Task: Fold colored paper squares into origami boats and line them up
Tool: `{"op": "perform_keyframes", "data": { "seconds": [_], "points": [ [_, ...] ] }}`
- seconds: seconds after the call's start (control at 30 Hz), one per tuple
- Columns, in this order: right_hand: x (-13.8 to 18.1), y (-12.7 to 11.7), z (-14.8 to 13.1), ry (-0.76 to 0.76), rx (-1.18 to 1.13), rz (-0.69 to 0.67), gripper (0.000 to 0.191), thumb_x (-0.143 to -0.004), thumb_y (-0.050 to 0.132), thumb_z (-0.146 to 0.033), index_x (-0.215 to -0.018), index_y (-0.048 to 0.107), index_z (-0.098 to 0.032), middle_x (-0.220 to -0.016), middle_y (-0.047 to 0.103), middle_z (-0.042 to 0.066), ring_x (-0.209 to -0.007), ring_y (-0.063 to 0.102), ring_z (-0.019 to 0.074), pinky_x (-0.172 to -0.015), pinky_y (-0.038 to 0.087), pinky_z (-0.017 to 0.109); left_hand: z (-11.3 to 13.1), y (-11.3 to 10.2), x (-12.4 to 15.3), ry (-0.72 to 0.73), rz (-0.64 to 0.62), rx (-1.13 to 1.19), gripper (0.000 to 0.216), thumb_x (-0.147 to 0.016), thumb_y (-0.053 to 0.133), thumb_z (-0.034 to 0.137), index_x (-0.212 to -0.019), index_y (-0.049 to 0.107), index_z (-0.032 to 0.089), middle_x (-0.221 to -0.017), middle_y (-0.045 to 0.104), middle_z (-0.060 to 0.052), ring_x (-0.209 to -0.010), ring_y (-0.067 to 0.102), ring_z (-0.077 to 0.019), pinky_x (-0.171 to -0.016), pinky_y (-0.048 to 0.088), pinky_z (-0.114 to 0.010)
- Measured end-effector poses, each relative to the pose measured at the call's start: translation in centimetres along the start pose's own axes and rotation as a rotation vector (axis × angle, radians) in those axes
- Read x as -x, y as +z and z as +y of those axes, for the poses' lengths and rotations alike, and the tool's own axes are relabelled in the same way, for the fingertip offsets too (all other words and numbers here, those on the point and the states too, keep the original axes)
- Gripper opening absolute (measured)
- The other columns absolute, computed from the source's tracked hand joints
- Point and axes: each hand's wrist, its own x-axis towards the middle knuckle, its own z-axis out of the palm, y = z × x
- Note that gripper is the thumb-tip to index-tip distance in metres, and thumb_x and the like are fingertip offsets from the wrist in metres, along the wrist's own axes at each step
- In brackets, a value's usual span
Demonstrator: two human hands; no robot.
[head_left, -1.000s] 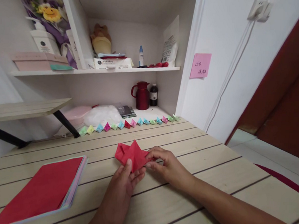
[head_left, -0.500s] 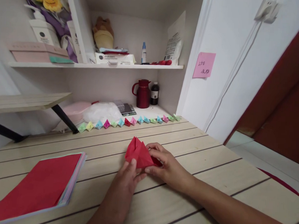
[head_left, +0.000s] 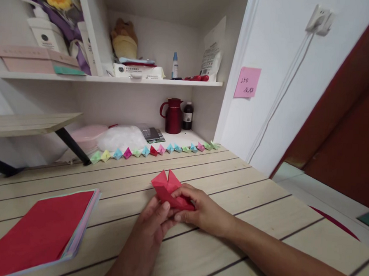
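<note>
A folded piece of red paper (head_left: 165,185) is between my hands, above the middle of the slatted table (head_left: 215,255). Two pointed flaps stand up at its far end with a gap between them. My left hand (head_left: 155,217) grips its lower near side, thumb on top and fingers beneath. My right hand (head_left: 198,206) pinches the right side, the fingers reaching into the fold and the thumb below. Part of the paper is hidden behind my fingers.
On the left lies a stack of coloured paper (head_left: 44,225), red on top. Several small folded paper boats (head_left: 127,152) line the table's back edge. Behind them are a dark red jug (head_left: 173,117) and a plastic bag (head_left: 122,139). A small raised shelf (head_left: 33,122) stands at left.
The red paper has opened out at the top, its two points now spread apart. My right fingers have moved further into the fold. The view has shifted slightly.
</note>
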Motion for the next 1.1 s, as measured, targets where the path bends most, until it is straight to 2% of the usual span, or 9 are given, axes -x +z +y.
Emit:
{"op": "perform_keyframes", "data": {
  "seconds": [0.1, 0.23, 0.4, 0.6, 0.67, 0.73, 0.8, 0.87, 1.1],
  "points": [
    [0.21, 0.29, -0.54, -0.118, 0.127, -0.003, 0.034, -0.073, 0.073, -0.014, -0.105, 0.064, -0.021, -0.116, 0.056, 0.006, -0.105, 0.056, 0.0207, -0.091, 0.046, 0.032, 0.26, 0.04, 0.14, 0.026, -0.032, 0.037, 0.038, -0.09, 0.057, 0.02, -0.128, 0.055, 0.026, -0.127, 0.062, -0.008, -0.116, 0.057, -0.0227, -0.101, 0.041, -0.039],
    [0.32, 0.24, -0.82, -0.228, 0.21, 0.03, 0.042, -0.076, 0.07, -0.012, -0.115, 0.06, -0.023, -0.128, 0.051, 0.008, -0.118, 0.05, 0.0221, -0.101, 0.042, 0.034, 0.14, -0.46, -0.07, 0.015, 0.006, 0.079, 0.027, -0.09, 0.056, 0.02, -0.116, 0.061, 0.022, -0.117, 0.067, -0.007, -0.107, 0.063, -0.0212, -0.098, 0.045, -0.038],
    [0.45, -0.12, -0.74, -0.14, 0.201, 0.14, 0.065, -0.078, 0.072, -0.019, -0.135, 0.043, -0.027, -0.127, 0.056, 0.008, -0.116, 0.052, 0.0235, -0.1, 0.042, 0.039, 0.08, -0.57, -0.43, -0.022, 0.126, 0.121, 0.008, -0.086, 0.063, 0.025, -0.091, 0.064, 0.018, -0.097, 0.072, -0.007, -0.098, 0.067, -0.0212, -0.094, 0.048, -0.038],
    [0.52, -0.05, -0.41, 0.017, 0.092, 0.146, 0.062, -0.083, 0.065, -0.02, -0.139, 0.038, -0.027, -0.095, 0.064, 0.002, -0.087, 0.061, 0.0183, -0.083, 0.049, 0.034, -0.14, 0.06, -0.33, 0.018, 0.26, -0.06, 0.023, -0.08, 0.071, 0.034, -0.085, 0.065, 0.013, -0.089, 0.073, -0.01, -0.088, 0.068, -0.0209, -0.091, 0.049, -0.036],
    [0.52, -0.05, -0.32, -0.01, 0.071, 0.122, 0.069, -0.082, 0.065, -0.017, -0.142, 0.034, -0.028, -0.102, 0.064, 0.003, -0.091, 0.062, 0.0184, -0.086, 0.049, 0.035, -0.31, 0.13, -0.3, 0.027, 0.29, -0.121, 0.026, -0.078, 0.071, 0.036, -0.085, 0.066, 0.012, -0.086, 0.073, -0.01, -0.085, 0.068, -0.0205, -0.089, 0.05, -0.036],
    [0.54, -0.07, -0.33, -0.091, 0.09, 0.099, 0.072, -0.08, 0.065, -0.014, -0.143, 0.034, -0.029, -0.122, 0.06, 0.007, -0.108, 0.058, 0.0208, -0.095, 0.046, 0.037, -0.42, 0.11, -0.32, 0.031, 0.316, -0.132, 0.026, -0.077, 0.072, 0.037, -0.085, 0.065, 0.013, -0.084, 0.073, -0.009, -0.082, 0.068, -0.0201, -0.087, 0.05, -0.036],
    [0.59, -0.09, -0.43, -0.174, 0.135, 0.074, 0.07, -0.08, 0.063, -0.011, -0.143, 0.038, -0.03, -0.136, 0.052, 0.008, -0.122, 0.051, 0.0222, -0.102, 0.042, 0.037, -0.42, 0.06, -0.37, 0.036, 0.342, -0.113, 0.026, -0.076, 0.073, 0.037, -0.084, 0.065, 0.013, -0.083, 0.073, -0.008, -0.08, 0.068, -0.0201, -0.086, 0.051, -0.036],
    [0.64, -0.09, -0.57, -0.211, 0.162, 0.038, 0.065, -0.081, 0.061, -0.01, -0.14, 0.043, -0.029, -0.136, 0.053, 0.007, -0.123, 0.051, 0.0217, -0.103, 0.042, 0.036, -0.3, 0.02, -0.41, 0.037, 0.343, -0.086, 0.027, -0.077, 0.072, 0.038, -0.085, 0.065, 0.013, -0.084, 0.073, -0.009, -0.081, 0.068, -0.0209, -0.086, 0.051, -0.037],
    [0.47, -0.25, -0.41, -0.046, 0.001, 0.041, 0.039, -0.087, 0.064, -0.028, -0.126, 0.058, -0.026, -0.119, 0.064, 0.005, -0.108, 0.06, 0.0195, -0.093, 0.047, 0.033, 0.0, 0.14, -0.22, 0.074, 0.273, -0.035, 0.037, -0.08, 0.066, 0.043, -0.101, 0.066, 0.013, -0.105, 0.071, -0.014, -0.102, 0.064, -0.0257, -0.093, 0.048, -0.04]
  ]
}}
